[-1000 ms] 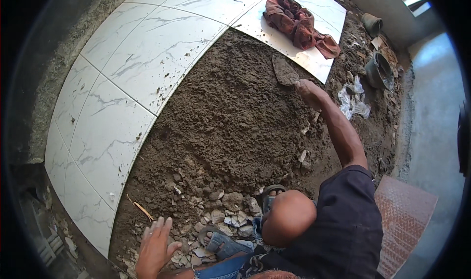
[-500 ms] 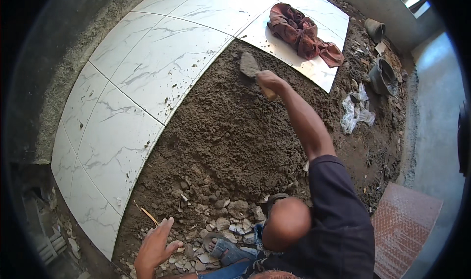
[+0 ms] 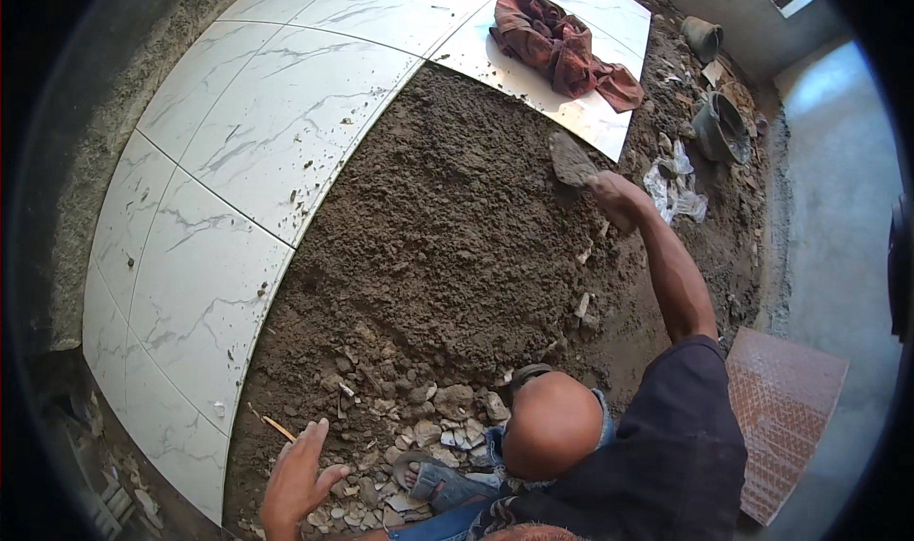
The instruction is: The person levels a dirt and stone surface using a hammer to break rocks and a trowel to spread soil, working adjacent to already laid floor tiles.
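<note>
My right hand (image 3: 617, 195) is closed around the handle of a mortar-caked trowel (image 3: 571, 158). The trowel's blade rests at the right part of the dark, damp mortar bed (image 3: 428, 227), close to the near edge of a white marbled tile (image 3: 581, 118). At the lower left, my left hand (image 3: 303, 479) is open, fingers stretched and thumb apart, holding nothing. Beside its fingertips lies a thin yellowish stick (image 3: 278, 429) on the mortar.
White tiles (image 3: 238, 189) line the left and far sides. A crumpled reddish cloth (image 3: 562, 51) lies on the far tile. Along the right are clear plastic bags (image 3: 676, 187), a bucket (image 3: 721, 130), and a tile lying ridged back up (image 3: 785, 403). Rubble (image 3: 447, 427) surrounds my sandalled foot.
My right hand has swept the trowel to the right and slightly nearer, away from the inner tile corner. The left hand stays in about the same place; the whole view has shifted a little.
</note>
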The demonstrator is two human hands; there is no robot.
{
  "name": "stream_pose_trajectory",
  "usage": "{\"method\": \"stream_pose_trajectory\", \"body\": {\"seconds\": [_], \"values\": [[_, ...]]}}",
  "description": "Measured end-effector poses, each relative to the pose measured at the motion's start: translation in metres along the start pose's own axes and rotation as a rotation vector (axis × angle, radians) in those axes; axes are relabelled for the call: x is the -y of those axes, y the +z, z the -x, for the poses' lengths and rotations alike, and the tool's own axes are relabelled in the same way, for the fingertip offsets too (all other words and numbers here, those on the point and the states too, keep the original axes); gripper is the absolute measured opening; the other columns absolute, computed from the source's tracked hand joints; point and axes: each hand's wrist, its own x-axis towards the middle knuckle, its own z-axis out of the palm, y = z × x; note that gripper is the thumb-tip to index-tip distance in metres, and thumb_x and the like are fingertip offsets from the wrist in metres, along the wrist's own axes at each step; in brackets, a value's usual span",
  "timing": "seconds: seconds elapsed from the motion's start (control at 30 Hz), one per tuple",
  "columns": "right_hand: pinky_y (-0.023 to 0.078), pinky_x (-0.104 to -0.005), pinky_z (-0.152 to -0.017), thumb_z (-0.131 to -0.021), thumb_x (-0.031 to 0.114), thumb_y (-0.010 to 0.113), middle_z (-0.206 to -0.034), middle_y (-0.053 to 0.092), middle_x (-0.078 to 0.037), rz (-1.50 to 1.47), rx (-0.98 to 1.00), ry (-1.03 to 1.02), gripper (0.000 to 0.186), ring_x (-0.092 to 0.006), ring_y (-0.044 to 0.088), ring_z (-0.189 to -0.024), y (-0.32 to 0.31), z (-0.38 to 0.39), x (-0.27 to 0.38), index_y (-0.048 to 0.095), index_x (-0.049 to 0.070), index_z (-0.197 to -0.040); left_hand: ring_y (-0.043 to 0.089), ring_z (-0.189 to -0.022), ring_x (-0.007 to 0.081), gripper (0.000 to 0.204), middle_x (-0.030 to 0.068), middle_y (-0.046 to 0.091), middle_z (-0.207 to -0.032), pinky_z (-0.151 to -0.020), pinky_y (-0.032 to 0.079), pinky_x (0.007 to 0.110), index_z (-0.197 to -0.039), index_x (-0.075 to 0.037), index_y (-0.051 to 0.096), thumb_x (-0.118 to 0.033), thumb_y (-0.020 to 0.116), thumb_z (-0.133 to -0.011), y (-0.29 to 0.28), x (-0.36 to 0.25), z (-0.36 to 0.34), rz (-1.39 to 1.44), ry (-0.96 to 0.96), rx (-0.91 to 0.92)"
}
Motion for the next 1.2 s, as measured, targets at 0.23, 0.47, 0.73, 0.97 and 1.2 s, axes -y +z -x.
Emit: {"method": "stream_pose_trajectory", "body": {"seconds": [0.23, 0.47, 0.73, 0.97, 1.2], "values": [[0.044, -0.0422, -0.068, -0.096, 0.037, 0.038, -0.079, 0.054, -0.016, -0.056, 0.003, 0.020, 0.043, -0.0261, 0.052, -0.070, -0.004, 0.006, 0.095, 0.047, -0.004, -0.093, 0.038, -0.132, 0.0373, 0.077, 0.0242, 0.041, -0.140, -0.109, 0.030, 0.045, -0.143, -0.003, 0.033, -0.037, 0.068, -0.083, -0.003, -0.002, 0.003, -0.029, -0.017, -0.002], [0.046, -0.0402, -0.055, -0.092, 0.030, 0.047, -0.061, 0.058, -0.012, 0.040, 0.097, -0.155, 0.038, -0.0243, 0.057, -0.057, 0.005, -0.138, 0.157, 0.061, -0.004, -0.083, 0.039, -0.131, 0.0387, 0.078, 0.0262, 0.042, -0.139, -0.109, 0.029, 0.048, -0.143, -0.003, 0.032, -0.041, 0.067, -0.083, 0.002, -0.010, 0.002, -0.062, -0.037, -0.007], [0.041, -0.0332, -0.058, -0.093, 0.024, 0.042, -0.071, 0.053, -0.006, 0.475, 0.224, -0.306, 0.025, -0.0137, 0.049, -0.065, -0.047, -0.133, 0.083, 0.053, 0.003, -0.083, 0.037, -0.133, 0.0366, 0.078, 0.0234, 0.041, -0.141, -0.110, 0.029, 0.046, -0.143, -0.004, 0.033, -0.038, 0.069, -0.081, -0.003, -0.017, 0.016, -0.060, -0.109, -0.017], [0.043, -0.0372, -0.059, -0.093, 0.021, 0.042, -0.069, 0.053, -0.006, 0.784, 0.198, -0.477, 0.024, -0.0143, 0.048, -0.061, -0.057, -0.039, -0.023, 0.056, 0.004, -0.085, 0.036, -0.134, 0.0347, 0.078, 0.0211, 0.040, -0.143, -0.111, 0.028, 0.044, -0.143, -0.005, 0.034, -0.033, 0.071, -0.080, 0.000, -0.012, 0.005, -0.067, -0.071, 0.015], [0.041, -0.0424, -0.062, -0.096, 0.033, 0.034, -0.070, 0.048, -0.010, 0.044, 0.017, 0.182, 0.038, -0.0235, 0.045, -0.064, -0.025, 0.061, -0.045, 0.044, -0.001, -0.082, 0.036, -0.134, 0.0363, 0.079, 0.0212, 0.039, -0.143, -0.111, 0.029, 0.041, -0.143, -0.005, 0.033, -0.031, 0.072, -0.079, 0.001, -0.014, 0.003, -0.042, -0.065, 0.044]]}}
